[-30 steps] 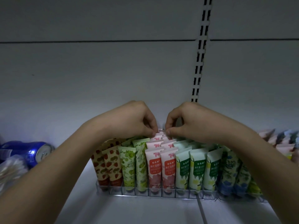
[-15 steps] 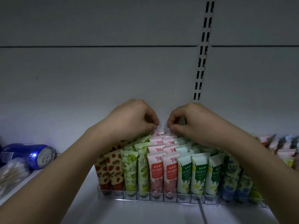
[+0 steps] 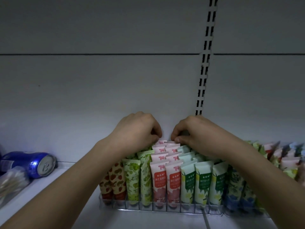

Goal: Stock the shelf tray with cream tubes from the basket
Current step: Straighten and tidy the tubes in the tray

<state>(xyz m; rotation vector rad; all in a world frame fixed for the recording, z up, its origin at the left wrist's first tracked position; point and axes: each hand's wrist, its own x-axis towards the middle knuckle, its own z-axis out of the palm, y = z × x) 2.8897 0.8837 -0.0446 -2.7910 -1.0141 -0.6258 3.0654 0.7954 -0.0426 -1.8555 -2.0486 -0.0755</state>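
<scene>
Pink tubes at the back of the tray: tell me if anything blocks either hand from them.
Nothing visible does. The left hand and right hand are already at the rearmost pink tubes, fingertips on their top edges.

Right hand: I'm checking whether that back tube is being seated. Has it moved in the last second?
No. The right hand stays just under the slotted upright, fingers pinching the rearmost pink tube; only the camera shifted.

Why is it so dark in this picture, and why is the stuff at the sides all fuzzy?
In the head view the light is dim and bluish; only the cream tubes under the left hand and right hand show clearly. The blue can has a small shine, and the far-right tubes blur near the bent wide-angle edge.
</scene>
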